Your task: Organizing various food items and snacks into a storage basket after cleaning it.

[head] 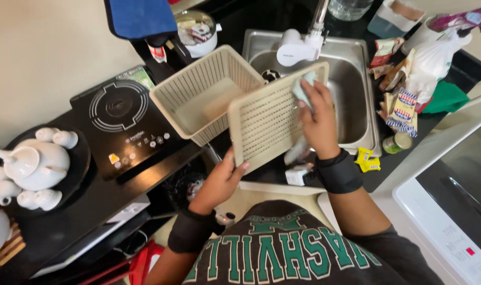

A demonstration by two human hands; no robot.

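Note:
A flat beige perforated tray (267, 119) is held tilted over the edge of the steel sink (356, 79). My left hand (222, 179) grips the tray's lower left corner. My right hand (319, 119) presses a pale green cloth (302, 88) against the tray's upper right surface. Behind the tray a beige slotted basket (198, 92) rests tilted, partly on the counter and partly on the sink's left rim.
A black induction hob (121, 119) lies left of the basket, with a white tea set (32, 166) on a black tray further left. The faucet with a white filter (298, 47) hangs over the sink. Packets and a can (401, 142) crowd the right counter beside a white appliance (451, 200).

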